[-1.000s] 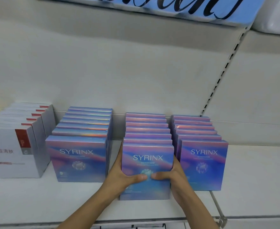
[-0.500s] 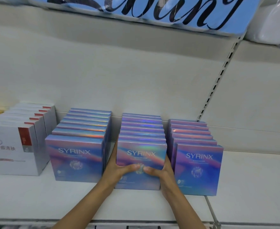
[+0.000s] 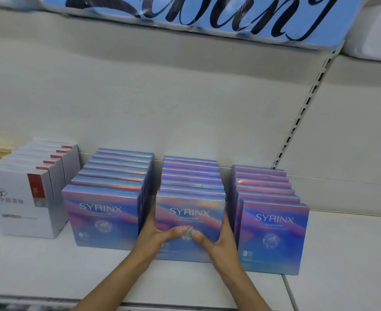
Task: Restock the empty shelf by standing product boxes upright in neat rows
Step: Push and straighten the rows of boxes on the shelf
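Left hand (image 3: 153, 234): clasps the left edge of the front SYRINX box (image 3: 188, 223) of the middle row; thumb laid across the front face, fingers tucked down the side into the gap beside the left row (image 3: 115, 189).
Right hand (image 3: 218, 237): mirrors it on the box's right edge, thumb on the face, fingers down the side next to the right row (image 3: 268, 198). The two thumb tips nearly meet at the printed emblem.
Hand state: both curled round the box and gripping it; neither is spread flat.
Box position: upright on the white shelf (image 3: 39, 265), label facing out, backed against the boxes of the middle row (image 3: 191, 173).
Row alignment: judged by eye, the middle front face sits a little behind that of the right row and close to level with the left; wide-angle distortion makes this uncertain.
Step in hand: likely squaring and seating the middle row.
How to do it well: keep pressure equal on both edges so the box slides without twisting; keep the base flat on the shelf so that the row behind does not tip; stop when the face lines up with the neighbouring fronts; keep the gaps either side even.
Risk: fingers in the gaps could nudge the neighbouring rows on withdrawal; draw them straight out.
Neighbours: white boxes with red tabs (image 3: 27, 198) stand at far left, apart from the SYRINX rows.
Overhead: a blue sign with black script (image 3: 207, 16) hangs above.
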Available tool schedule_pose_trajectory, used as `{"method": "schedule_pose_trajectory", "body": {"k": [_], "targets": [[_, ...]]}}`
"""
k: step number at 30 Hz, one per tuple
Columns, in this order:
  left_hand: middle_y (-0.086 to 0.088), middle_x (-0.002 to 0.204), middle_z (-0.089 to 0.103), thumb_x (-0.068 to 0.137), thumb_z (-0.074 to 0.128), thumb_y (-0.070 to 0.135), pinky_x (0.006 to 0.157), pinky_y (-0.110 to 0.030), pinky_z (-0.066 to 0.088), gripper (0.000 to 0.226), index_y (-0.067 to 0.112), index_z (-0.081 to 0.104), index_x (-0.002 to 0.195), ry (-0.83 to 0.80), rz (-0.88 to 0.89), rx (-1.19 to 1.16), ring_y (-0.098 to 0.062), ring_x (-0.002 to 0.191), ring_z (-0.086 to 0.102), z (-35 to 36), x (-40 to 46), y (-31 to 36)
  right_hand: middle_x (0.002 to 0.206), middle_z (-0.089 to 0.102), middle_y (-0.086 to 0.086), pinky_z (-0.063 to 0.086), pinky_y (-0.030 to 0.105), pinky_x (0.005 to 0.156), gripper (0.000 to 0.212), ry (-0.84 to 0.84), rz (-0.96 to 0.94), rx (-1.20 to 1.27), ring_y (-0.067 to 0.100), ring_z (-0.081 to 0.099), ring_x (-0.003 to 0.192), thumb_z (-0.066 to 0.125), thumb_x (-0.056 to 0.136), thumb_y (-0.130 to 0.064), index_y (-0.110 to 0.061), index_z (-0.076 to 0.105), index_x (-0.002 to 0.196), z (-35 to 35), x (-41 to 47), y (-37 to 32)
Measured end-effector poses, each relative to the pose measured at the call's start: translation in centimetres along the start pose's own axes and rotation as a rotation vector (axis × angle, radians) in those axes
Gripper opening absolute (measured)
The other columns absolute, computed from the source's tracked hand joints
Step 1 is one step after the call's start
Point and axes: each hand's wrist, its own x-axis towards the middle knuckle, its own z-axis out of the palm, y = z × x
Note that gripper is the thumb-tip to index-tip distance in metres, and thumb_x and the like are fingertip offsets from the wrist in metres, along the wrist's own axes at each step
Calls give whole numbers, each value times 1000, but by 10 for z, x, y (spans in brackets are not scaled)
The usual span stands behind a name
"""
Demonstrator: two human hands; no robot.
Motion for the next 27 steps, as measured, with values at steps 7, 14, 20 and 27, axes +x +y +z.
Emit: {"method": "schedule_pose_trajectory", "body": {"k": [7,14,20,27], "targets": [[3,108,70,65,91,4,68,-14,55,65,26,55,115,-2,11,-5,-9,95,71,3,1,1,119,56,-24,52,6,71,69,-9,14,-1,-7,62,104,78,65,-35,-40,42,125,-2,1,3],[11,105,73,61,92,7,73,-13,54,74,34,53,117,-21,32,67,-4,103,70,-1,6,-6,121,59,-20,52,6,73,63,-21,5,-12,1,61,111,77,66,-37,-43,44,119,-4,4,3],[10,115,70,57,95,41,79,-14,56,83,33,53,128,76,73,89,-9,110,67,3,-3,-12,121,61,-21,55,12,82,70,41,-45,-46,-15,58,108,81,66,-37,-42,44,125,-4,-1,2],[9,130,60,68,86,28,77,-3,48,89,26,41,145,127,183,161,1,119,58,12,-20,-6,127,55,-29,52,9,83,76,141,-159,-164,-9,50,123,80,71,-48,-56,35,132,-2,-17,-5]]}}
